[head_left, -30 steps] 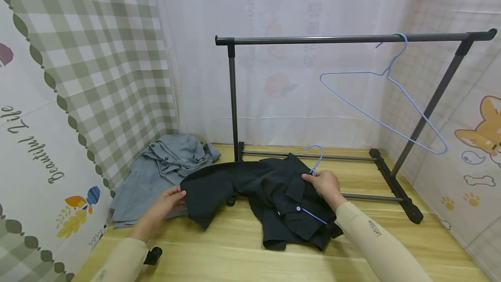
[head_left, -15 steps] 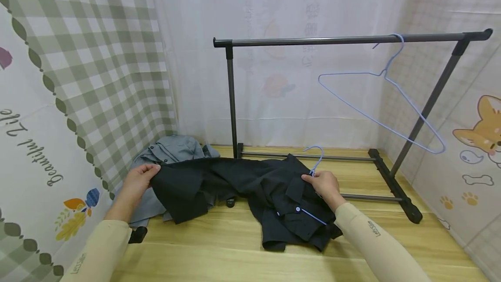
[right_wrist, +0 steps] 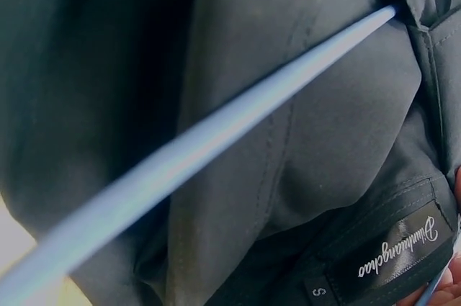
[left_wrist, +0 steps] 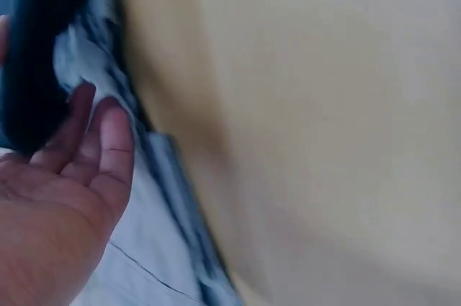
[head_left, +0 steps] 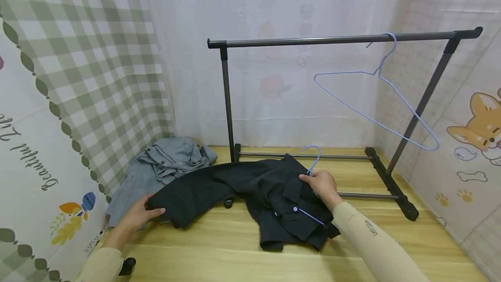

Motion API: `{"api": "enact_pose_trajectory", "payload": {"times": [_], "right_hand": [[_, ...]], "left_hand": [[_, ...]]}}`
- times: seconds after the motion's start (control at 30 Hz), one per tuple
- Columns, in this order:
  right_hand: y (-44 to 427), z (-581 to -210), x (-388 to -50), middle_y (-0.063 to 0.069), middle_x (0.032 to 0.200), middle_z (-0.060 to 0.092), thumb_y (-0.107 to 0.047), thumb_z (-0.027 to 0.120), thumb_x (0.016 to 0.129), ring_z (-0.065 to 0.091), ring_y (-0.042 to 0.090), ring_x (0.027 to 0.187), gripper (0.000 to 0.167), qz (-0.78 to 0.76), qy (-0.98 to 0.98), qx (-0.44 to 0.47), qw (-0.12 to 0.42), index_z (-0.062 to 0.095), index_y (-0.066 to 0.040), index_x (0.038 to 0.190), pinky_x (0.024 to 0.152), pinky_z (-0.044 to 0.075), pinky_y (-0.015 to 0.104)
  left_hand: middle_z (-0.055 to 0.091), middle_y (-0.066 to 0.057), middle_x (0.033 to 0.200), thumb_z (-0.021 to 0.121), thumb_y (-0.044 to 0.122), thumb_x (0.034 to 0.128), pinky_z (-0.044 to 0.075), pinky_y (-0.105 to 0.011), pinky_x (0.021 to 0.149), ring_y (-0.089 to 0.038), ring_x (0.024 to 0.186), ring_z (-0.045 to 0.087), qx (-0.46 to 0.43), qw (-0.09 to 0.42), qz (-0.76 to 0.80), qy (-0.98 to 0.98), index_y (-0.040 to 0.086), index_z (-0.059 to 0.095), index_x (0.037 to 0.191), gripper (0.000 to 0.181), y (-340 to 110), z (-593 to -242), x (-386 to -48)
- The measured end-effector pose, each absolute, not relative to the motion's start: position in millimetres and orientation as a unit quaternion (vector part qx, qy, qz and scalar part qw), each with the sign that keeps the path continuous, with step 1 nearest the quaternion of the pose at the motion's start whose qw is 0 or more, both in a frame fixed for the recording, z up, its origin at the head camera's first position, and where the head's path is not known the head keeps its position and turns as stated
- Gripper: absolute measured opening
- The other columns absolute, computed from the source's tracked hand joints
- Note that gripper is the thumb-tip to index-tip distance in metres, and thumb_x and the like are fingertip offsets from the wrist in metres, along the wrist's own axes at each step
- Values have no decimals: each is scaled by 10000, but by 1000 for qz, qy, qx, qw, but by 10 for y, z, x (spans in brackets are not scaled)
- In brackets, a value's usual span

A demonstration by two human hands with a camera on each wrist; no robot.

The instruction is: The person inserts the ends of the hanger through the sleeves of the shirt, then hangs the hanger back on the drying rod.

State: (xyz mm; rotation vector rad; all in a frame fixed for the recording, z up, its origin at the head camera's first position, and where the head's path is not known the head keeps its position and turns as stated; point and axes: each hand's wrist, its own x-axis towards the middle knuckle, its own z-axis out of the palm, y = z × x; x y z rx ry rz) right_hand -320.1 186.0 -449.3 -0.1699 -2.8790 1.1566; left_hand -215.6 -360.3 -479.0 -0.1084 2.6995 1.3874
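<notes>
A black shirt [head_left: 235, 182] lies across the wooden surface, a blue hanger [head_left: 314, 160] partly inside it with its hook out at the collar. My right hand [head_left: 322, 186] pinches the collar beside the hook. At the far left end of the sleeve, my left hand [head_left: 137, 216] holds the cuff between thumb and fingers. The left wrist view shows that hand [left_wrist: 79, 169] with several fingers beside the dark cloth [left_wrist: 32, 54]. In the right wrist view the hanger's bar [right_wrist: 216, 133] crosses the shirt front, above a collar label [right_wrist: 396, 248].
Behind the left hand lies a crumpled grey-blue garment [head_left: 172, 156]. A dark metal rack [head_left: 313, 41] stands at the back, with an empty blue hanger [head_left: 348, 104] on its rail toward the right. Curtains enclose the back and sides.
My left hand first carried the sleeve end leftward and up, then lowered it. The sleeve now reaches farther left than at first. My right hand keeps its hold on the collar.
</notes>
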Motion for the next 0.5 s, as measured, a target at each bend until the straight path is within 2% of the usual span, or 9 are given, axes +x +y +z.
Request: {"api": "enact_pose_trajectory", "payload": {"times": [0.13, 0.2, 0.23, 0.37, 0.47, 0.5], "right_hand": [[1874, -4493, -3216, -39, 545, 343, -433, 693, 901, 392, 193, 567, 514, 368, -928, -53, 18, 441, -146, 557, 559, 303, 317], [1884, -4490, -3217, -40, 553, 339, -433, 694, 900, 392, 197, 582, 513, 368, -928, -54, 18, 441, -147, 557, 567, 302, 321], [1888, -4488, -3214, -40, 552, 336, -433, 693, 902, 389, 198, 583, 516, 368, -928, -54, 17, 439, -147, 556, 568, 301, 322], [1896, -4490, -3206, -44, 548, 324, -435, 691, 906, 375, 191, 576, 521, 370, -927, -58, 12, 430, -152, 554, 570, 293, 322], [1893, -4487, -3202, -42, 558, 329, -436, 688, 908, 384, 197, 592, 514, 371, -927, -62, 8, 436, -153, 561, 580, 297, 327], [1891, -4485, -3201, -40, 565, 334, -436, 687, 910, 391, 201, 603, 510, 372, -926, -64, 7, 441, -152, 565, 586, 300, 329]], "left_hand": [[535, -375, 1237, 652, 113, 947, 528, -423, 783, -411, 1015, 595, -18, 52, 480, 876, -213, 351, 1383, 622, -3687, -4869, -2119], [602, -292, 1132, 626, 30, 923, 502, -376, 692, -305, 913, 591, 1, 49, 487, 872, -208, 433, 1321, 502, -3701, -4876, -2111], [617, -259, 1119, 619, 19, 925, 498, -360, 691, -279, 904, 588, 6, 46, 486, 873, -199, 462, 1308, 468, -3705, -4876, -2108], [621, -241, 1178, 543, 64, 1003, 498, -352, 773, -253, 1008, 588, -7, 22, 467, 884, -156, 523, 1296, 367, -3696, -4823, -2114], [554, -273, 1290, 443, 157, 1069, 490, -386, 890, -228, 1088, 569, -41, 13, 495, 868, -147, 470, 1347, 412, -3668, -4713, -2135], [486, -294, 1372, 413, 193, 1081, 465, -405, 959, -240, 1166, 538, -51, 18, 517, 854, -144, 405, 1402, 466, -3659, -4660, -2141]]}}
